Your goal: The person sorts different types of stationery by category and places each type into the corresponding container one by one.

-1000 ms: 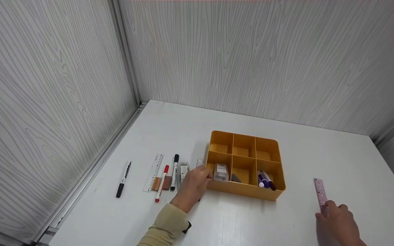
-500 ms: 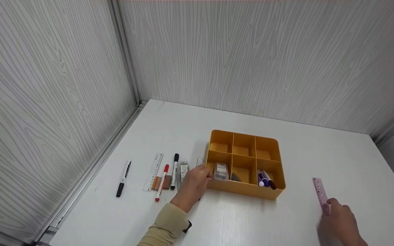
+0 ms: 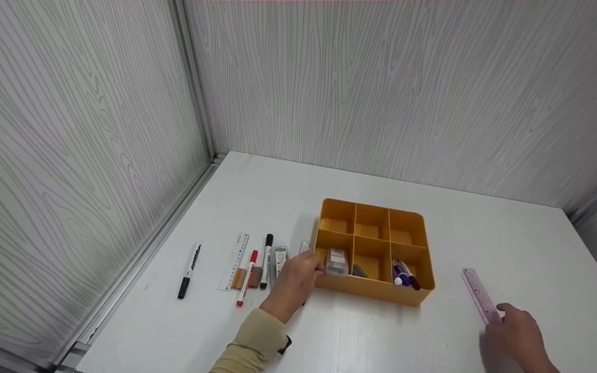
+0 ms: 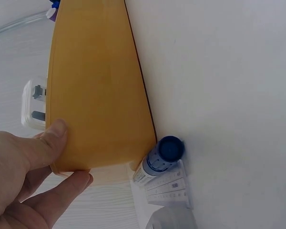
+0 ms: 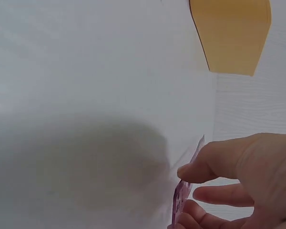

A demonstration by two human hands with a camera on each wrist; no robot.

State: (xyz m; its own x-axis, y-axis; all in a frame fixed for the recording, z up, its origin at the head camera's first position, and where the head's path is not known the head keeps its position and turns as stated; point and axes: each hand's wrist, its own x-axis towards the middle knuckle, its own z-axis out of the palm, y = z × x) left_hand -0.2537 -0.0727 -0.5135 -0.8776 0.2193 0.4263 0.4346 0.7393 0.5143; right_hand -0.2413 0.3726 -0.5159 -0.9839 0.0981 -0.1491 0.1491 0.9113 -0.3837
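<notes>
My left hand [image 3: 292,277] grips the front left corner of a yellow six-compartment organizer box [image 3: 376,291]. In the left wrist view the thumb [image 4: 56,136] presses on the outer front wall. A clear plastic case [image 3: 336,262] leans in the front left compartment, a dark grey piece [image 3: 359,270] lies in the front middle one, and purple and dark pens [image 3: 404,274] fill the front right one. To the right of the box, my right hand [image 3: 519,331] holds a pink ruler [image 3: 479,294] by its near end, between thumb and fingers in the right wrist view [image 5: 180,198].
Left of the box lie a black-and-white pen [image 3: 189,272], a clear ruler [image 3: 235,261], a red marker [image 3: 247,278], a black marker [image 3: 266,261] and a small pack [image 3: 281,259]. A blue-capped cylinder [image 4: 159,160] stands out by the box's corner. Panels enclose the table.
The pink ruler's far end has swung left and its broad face shows more, as the right hand shifted its grip. The left hand has stayed on the box corner.
</notes>
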